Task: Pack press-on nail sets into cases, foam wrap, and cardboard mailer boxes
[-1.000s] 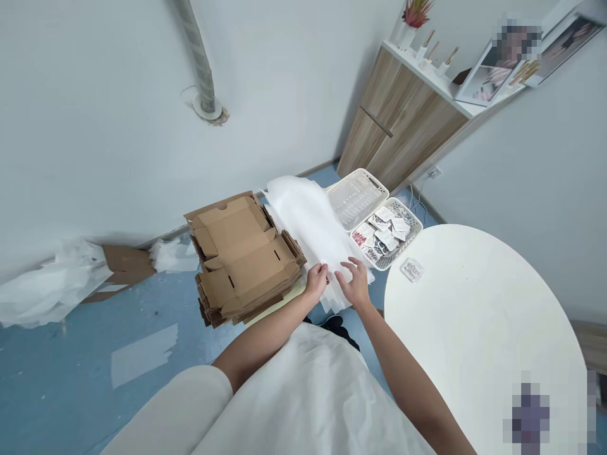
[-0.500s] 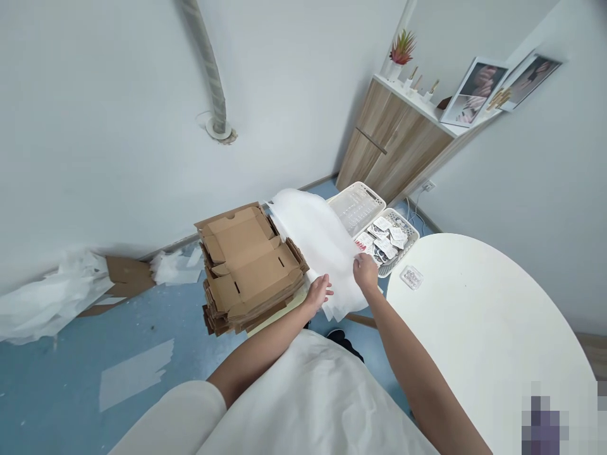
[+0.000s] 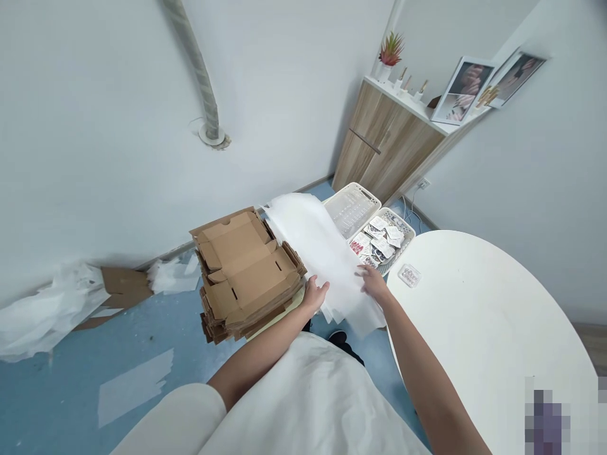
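Observation:
A stack of thin white packing sheets [image 3: 317, 237] lies in front of me, its near end hanging down in loose, overlapping layers. My left hand [image 3: 315, 294] is at the stack's near left edge, thumb and fingers apart and holding nothing. Over the right edge of the sheets is my right hand [image 3: 374, 282], its index finger stretched out and the others loosely bent, with nothing visible in it. Whether either hand touches the top sheet I cannot tell. Flattened brown cardboard boxes [image 3: 246, 253] are piled just left of the sheets.
Behind the sheets stand a white basket with clear plastic cases [image 3: 353, 212] and another basket with small printed packs [image 3: 386, 237]. A round white table [image 3: 474, 303] on the right bears a small clear case [image 3: 409, 275]. A wooden cabinet [image 3: 389, 136] stands beyond; scraps [image 3: 137, 385] lie on the floor.
My right hand has gone from a closed pinch at the sheets' right edge to spread fingers, slightly lower. The top sheet lies flatter, its near right corner reaching further down. The view has shifted slightly.

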Motion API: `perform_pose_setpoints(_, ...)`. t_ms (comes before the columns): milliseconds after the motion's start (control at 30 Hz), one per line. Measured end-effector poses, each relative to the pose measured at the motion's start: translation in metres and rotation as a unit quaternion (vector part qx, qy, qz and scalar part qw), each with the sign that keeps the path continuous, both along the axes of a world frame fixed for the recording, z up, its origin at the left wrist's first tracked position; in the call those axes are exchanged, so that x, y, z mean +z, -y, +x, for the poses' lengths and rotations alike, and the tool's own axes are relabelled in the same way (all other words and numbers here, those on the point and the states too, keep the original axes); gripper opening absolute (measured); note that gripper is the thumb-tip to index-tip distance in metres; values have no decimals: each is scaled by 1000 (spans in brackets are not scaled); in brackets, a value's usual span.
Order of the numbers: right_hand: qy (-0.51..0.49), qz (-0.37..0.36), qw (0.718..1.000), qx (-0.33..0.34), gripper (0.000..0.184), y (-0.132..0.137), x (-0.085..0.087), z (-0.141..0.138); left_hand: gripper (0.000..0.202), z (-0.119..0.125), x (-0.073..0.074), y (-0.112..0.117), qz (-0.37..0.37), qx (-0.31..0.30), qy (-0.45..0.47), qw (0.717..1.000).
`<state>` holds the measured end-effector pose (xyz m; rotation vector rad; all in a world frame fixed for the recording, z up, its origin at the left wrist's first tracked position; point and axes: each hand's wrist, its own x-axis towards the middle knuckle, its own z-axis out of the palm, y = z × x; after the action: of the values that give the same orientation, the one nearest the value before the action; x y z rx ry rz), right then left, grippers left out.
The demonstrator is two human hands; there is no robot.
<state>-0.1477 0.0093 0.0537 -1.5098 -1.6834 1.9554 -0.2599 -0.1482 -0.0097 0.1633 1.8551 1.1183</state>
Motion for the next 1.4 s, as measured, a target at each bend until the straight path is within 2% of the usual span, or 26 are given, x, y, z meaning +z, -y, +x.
perform_pose_setpoints(100, -104, 2, 994, -26, 40, -8, 13, 17, 66, 1, 1, -2, 7, -4, 16, 1000)
perform_pose_setpoints(267, -5, -1, 1000, -22, 33, -11, 18, 36, 60, 4, 2, -4, 24, 9, 96, 995)
perform_pose_setpoints(333, -22, 7, 999, -26, 33, -9, 18, 38, 52, 6, 3, -5, 36, -2, 121, 992)
perform_pose_setpoints(400, -42, 39, 998, -36, 30, -8, 21, 40, 46, 9, 5, -7, 52, -5, 135, 989)
perform_pose_setpoints(500, -7, 117, 992, -54, 30, -10, 26, 44, 55, 11, 9, -15, 92, 48, 163, 981)
perform_pose_setpoints(567, 8, 166, 982, -94, 33, -12, 27, 51, 64, 12, 14, -23, 130, 91, 182, 971)
perform_pose_setpoints(633, 3, 208, 967, -145, 33, -13, 27, 64, 67, 13, 20, -31, 173, 104, 190, 961)
perform_pose_setpoints(733, -7, 266, 941, -207, 35, -11, 26, 91, 65, 19, 29, -44, 221, 84, 176, 955)
perform_pose_setpoints(833, 0, 302, 914, -271, 37, -3, 23, 125, 71, 33, 37, -60, 222, 53, 146, 962)
perform_pose_setpoints(1000, -3, 343, 857, -384, 28, 16, 16, 189, 85, 79, 44, -98, 214, -32, 142, 966)
perform_pose_setpoints(1133, 12, 355, 815, -459, 24, 32, 3, 257, 76, 144, 48, -129, 209, -129, 143, 959)
perform_pose_setpoints(1233, 43, 348, 749, -562, 25, 44, -19, 319, 76, 200, 52, -144, 216, -216, 118, 945)
perform_pose_setpoints(1300, 65, 302, 722, -619, 29, 55, -40, 359, 78, 234, 53, -149, 219, -264, 100, 934)
perform_pose_setpoints(1367, 111, 240, 725, -637, 33, 68, -60, 391, 79, 264, 52, -151, 209, -306, 82, 925)
perform_pose_setpoints(1400, 135, 216, 736, -627, 34, 76, -69, 403, 80, 276, 51, -151, 197, -328, 72, 921)
